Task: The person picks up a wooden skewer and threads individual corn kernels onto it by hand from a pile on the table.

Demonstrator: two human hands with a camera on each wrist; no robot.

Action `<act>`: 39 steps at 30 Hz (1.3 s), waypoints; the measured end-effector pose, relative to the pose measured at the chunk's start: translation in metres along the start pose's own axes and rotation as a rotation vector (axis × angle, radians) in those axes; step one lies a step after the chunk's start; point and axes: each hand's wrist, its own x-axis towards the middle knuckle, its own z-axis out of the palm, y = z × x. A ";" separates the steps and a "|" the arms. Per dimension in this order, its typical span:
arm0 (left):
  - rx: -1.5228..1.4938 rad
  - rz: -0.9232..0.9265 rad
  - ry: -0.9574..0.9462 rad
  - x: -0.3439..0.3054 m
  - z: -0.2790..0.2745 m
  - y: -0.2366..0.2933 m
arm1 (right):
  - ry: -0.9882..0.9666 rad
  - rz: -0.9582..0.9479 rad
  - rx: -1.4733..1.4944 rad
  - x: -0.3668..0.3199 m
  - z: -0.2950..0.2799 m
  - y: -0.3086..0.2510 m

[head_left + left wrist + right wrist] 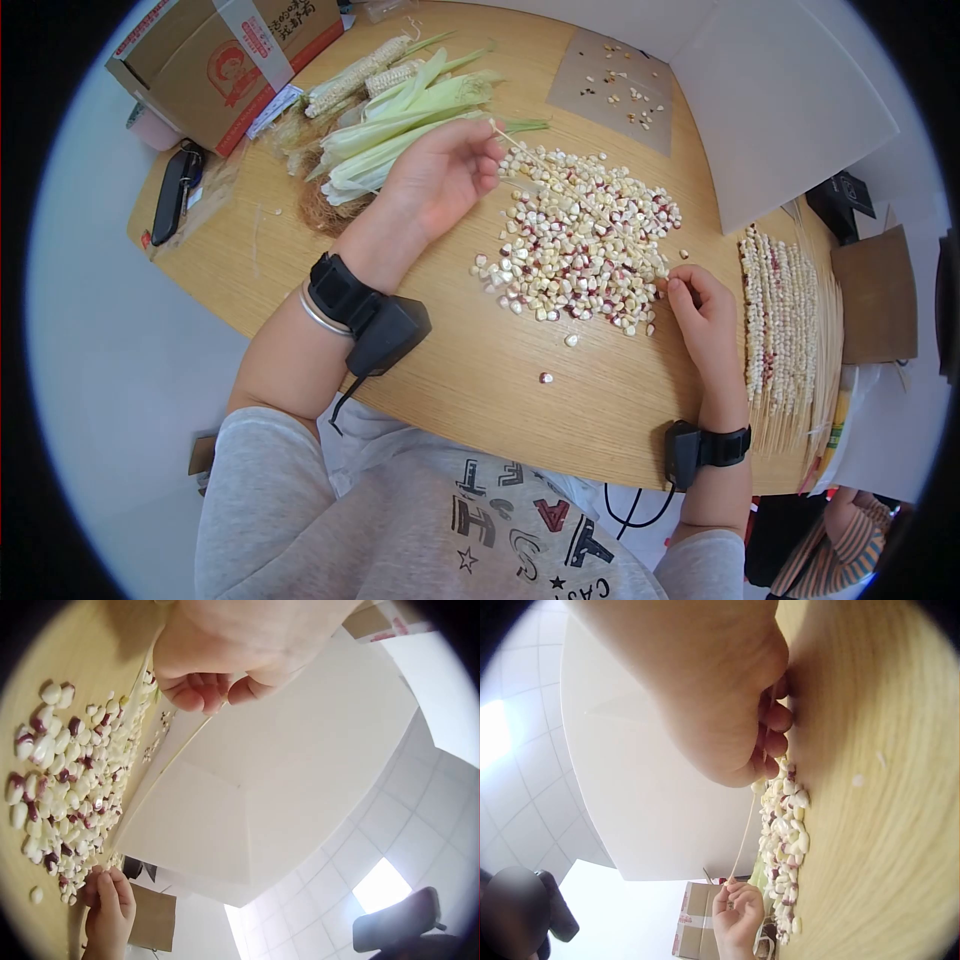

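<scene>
A thin bamboo skewer (575,195) stretches across a pile of white and purple corn kernels (585,245) on the round wooden table (480,380). My left hand (488,160) pinches the skewer's far end above the pile's left side. At the pile's right edge my right hand (680,285) pinches the near end, fingertips down among the kernels. The left wrist view shows the left hand (214,688) curled over the skewer (187,742), with the right hand (109,900) beyond. In the right wrist view the skewer (742,840) runs from the right hand (769,750) to the left hand (739,907).
Several skewers threaded with kernels (780,320) lie in a row at the right. Green husks (410,110) and stripped cobs (355,78) lie at the back left beside a cardboard box (215,60) and keys (175,190). A card with loose kernels (615,85) sits behind.
</scene>
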 end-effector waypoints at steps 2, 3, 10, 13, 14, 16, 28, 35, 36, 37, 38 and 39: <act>-0.005 -0.002 -0.027 0.001 -0.001 0.000 | -0.003 -0.001 -0.018 0.000 0.000 0.000; -0.010 -0.004 -0.053 0.001 -0.001 0.000 | 0.010 0.012 0.026 0.000 0.001 0.002; -0.021 -0.012 -0.154 0.001 -0.003 0.002 | -0.011 0.032 0.035 -0.001 -0.001 -0.006; -0.021 -0.012 -0.168 0.000 -0.001 0.003 | 0.009 0.003 0.046 -0.002 0.001 -0.006; -0.010 0.002 -0.109 -0.002 0.001 0.005 | 0.010 0.004 0.047 -0.002 0.002 -0.007; 0.001 0.012 -0.053 -0.003 0.002 0.005 | 0.030 -0.027 0.065 -0.002 0.003 -0.007; -0.096 -0.015 0.001 -0.001 0.000 0.005 | 0.063 -0.080 -0.005 -0.002 0.003 -0.007; -0.068 -0.045 -0.139 0.000 -0.002 -0.009 | 0.092 -0.080 0.031 -0.003 0.004 -0.007; -0.045 -0.069 -0.164 -0.002 0.001 -0.015 | 0.072 -0.085 0.017 -0.005 0.006 -0.012; -0.044 -0.068 -0.165 -0.006 0.006 -0.021 | 0.051 -0.088 0.004 -0.007 0.008 -0.017; 0.097 -0.118 -0.212 -0.011 0.012 -0.028 | 0.050 -0.086 0.004 -0.008 0.011 -0.020; 0.236 -0.171 -0.256 -0.015 0.017 -0.034 | 0.025 -0.096 0.016 -0.010 0.013 -0.022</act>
